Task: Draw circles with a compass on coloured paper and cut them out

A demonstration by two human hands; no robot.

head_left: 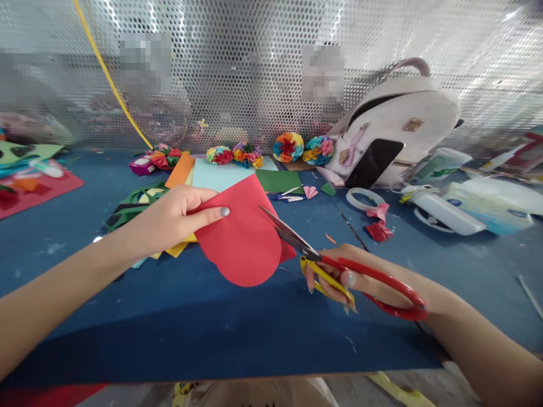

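Note:
A piece of red paper (244,237), rounded along its lower edge and pointed at the top, is pinched at its left side between the thumb and fingers of my left hand (182,217). My right hand (339,277) has its fingers in the handles of a pair of scissors (382,282), one handle red and the other yellow. The blades point up and left and lie across the right part of the paper. A cut flap of the paper hangs beside the blades on the right.
On the blue table (169,328), paper flowers (288,148) and coloured sheets (220,174) lie at the back. A white backpack (416,118) with a black phone (375,163) leaning on it stands back right. A glue gun (445,209) and tape roll (365,199) lie right.

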